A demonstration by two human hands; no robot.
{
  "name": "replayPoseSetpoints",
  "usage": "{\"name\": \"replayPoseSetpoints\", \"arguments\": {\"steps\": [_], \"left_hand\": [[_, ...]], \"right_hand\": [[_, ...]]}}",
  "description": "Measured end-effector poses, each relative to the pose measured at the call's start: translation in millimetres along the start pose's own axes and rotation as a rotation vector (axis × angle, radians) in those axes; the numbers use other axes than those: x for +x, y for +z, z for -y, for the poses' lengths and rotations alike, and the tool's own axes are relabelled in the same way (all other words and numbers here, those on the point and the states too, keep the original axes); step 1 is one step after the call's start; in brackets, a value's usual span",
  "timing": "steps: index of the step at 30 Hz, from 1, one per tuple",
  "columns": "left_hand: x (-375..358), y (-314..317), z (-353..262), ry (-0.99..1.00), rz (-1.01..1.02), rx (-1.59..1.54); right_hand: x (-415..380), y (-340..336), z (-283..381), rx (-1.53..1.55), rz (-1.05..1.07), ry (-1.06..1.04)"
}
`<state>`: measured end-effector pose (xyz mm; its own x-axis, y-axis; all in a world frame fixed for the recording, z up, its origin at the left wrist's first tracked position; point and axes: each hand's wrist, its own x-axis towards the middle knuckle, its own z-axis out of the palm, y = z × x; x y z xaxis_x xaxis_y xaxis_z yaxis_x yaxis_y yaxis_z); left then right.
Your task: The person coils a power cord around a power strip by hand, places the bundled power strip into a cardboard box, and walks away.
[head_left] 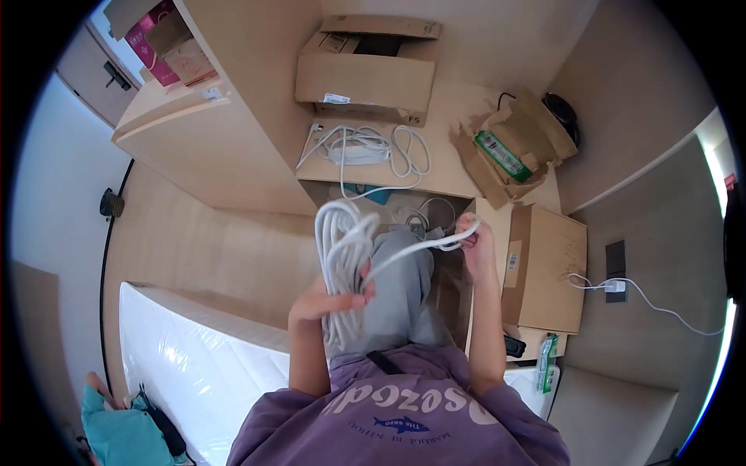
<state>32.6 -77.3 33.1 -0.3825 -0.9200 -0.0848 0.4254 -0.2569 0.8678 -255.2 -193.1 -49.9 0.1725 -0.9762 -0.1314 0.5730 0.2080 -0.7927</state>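
Note:
A thick bundle of looped white cable [342, 264] hangs upright over my lap. My left hand [334, 301] is closed around its lower middle, thumb across the front. From the bundle a single length of the same cable runs right to my right hand [475, 239], whose fingers are closed on it. On the desk beyond lies another white cable [361, 146] in loose loops, with a plug at its left end and part of it drooping over the desk edge.
A large cardboard box [365, 78] stands at the desk's back. An opened carton [497, 155] holds a green package. To the right are a closed carton [548, 268] and a wall socket with a plug [615, 286]. A plastic-wrapped mattress [194, 357] lies at the left.

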Motion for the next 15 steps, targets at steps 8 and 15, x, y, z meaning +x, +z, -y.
{"name": "replayPoseSetpoints", "arguments": {"steps": [8,15], "left_hand": [[27.3,-14.2,30.8,0.023,-0.401,-0.182],[25.6,3.4,22.1,0.108,-0.021,-0.267]], "right_hand": [[-47.6,68.0,60.7,0.194,0.351,0.078],[-36.5,76.7,32.7,0.398,0.19,0.236]]}}
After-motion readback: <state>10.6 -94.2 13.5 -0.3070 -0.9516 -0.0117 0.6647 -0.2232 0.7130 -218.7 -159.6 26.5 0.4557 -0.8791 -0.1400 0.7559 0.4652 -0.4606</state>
